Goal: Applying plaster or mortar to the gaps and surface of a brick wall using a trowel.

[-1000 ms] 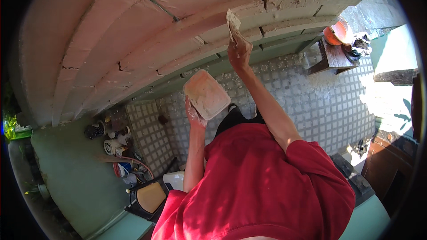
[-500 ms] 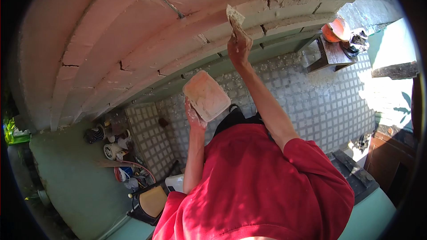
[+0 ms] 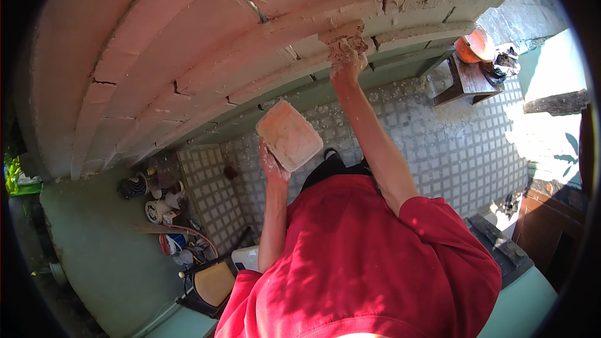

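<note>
My left hand (image 3: 274, 166) holds a shallow orange-pink plastic tub (image 3: 290, 134) with rounded corners from beneath and along its near side. Pale putty is smeared over the tub. Up at the wall, my right hand (image 3: 348, 66) grips a flat scraper (image 3: 343, 33) coated in putty, its broad edge against a pale ledge of the wall (image 3: 294, 28). Fingers and putty hide much of the scraper. Both hands are spattered white. Dark cracks and gaps run across the wall's long ledges.
To the far right, a wooden bench (image 3: 466, 80) carries an orange basin (image 3: 474, 45) and dark bags. At lower left lie a chair (image 3: 213, 283) and a clutter of cans and tools (image 3: 178, 238). Spattered checkered tiles (image 3: 426, 131) cover the floor.
My right hand has turned and brought the scraper's broad face against the wall ledge, slightly lower and to the right. The left hand and tub have barely moved.
</note>
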Tool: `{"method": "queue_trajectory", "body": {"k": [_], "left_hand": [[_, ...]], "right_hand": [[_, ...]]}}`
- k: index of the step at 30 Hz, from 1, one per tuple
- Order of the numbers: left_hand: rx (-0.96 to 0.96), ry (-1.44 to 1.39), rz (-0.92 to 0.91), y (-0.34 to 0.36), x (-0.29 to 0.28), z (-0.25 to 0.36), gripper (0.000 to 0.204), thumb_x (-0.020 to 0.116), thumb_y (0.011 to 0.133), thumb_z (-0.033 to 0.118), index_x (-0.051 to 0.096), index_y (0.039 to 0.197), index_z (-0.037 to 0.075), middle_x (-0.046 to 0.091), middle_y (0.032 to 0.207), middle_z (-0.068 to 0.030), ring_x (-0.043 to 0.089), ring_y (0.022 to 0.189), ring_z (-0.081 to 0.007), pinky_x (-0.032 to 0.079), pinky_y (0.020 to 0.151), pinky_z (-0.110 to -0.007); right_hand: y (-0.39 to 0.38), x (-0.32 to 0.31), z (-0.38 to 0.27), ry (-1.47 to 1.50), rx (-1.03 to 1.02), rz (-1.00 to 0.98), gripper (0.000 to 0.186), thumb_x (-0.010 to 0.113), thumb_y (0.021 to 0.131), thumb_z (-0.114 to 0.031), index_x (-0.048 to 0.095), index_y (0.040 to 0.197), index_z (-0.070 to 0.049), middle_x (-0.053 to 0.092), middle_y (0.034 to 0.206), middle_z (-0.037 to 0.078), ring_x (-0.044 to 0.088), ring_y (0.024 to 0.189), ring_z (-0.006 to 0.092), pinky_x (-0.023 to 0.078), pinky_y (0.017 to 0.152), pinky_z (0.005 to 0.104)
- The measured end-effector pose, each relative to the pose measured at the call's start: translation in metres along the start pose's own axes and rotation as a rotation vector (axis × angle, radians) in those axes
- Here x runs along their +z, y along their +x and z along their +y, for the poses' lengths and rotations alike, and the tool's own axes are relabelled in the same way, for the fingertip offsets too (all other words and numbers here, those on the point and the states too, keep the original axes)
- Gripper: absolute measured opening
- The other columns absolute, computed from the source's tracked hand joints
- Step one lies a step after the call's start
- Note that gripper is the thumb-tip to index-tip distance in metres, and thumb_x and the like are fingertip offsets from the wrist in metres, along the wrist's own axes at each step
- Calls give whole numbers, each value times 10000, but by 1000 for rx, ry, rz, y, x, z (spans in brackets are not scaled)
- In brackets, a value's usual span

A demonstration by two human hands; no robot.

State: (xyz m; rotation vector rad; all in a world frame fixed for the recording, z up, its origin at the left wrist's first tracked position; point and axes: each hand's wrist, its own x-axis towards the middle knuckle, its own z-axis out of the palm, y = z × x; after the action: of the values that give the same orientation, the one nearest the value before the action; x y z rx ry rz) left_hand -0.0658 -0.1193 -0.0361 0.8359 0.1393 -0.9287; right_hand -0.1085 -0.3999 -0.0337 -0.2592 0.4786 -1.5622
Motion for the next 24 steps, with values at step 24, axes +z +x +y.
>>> {"method": "queue_trajectory", "body": {"k": [24], "left_hand": [[11, -16, 41, -2, -5, -1, 483, 433, 997, 389, 439, 1405, 129, 490, 1398, -51, 506, 1245, -272, 453, 1032, -462]], "right_hand": [[26, 18, -67, 11, 110, 78, 121, 531, 846, 34, 603, 942, 48, 623, 853, 42, 606, 675, 158, 511, 592, 300]]}}
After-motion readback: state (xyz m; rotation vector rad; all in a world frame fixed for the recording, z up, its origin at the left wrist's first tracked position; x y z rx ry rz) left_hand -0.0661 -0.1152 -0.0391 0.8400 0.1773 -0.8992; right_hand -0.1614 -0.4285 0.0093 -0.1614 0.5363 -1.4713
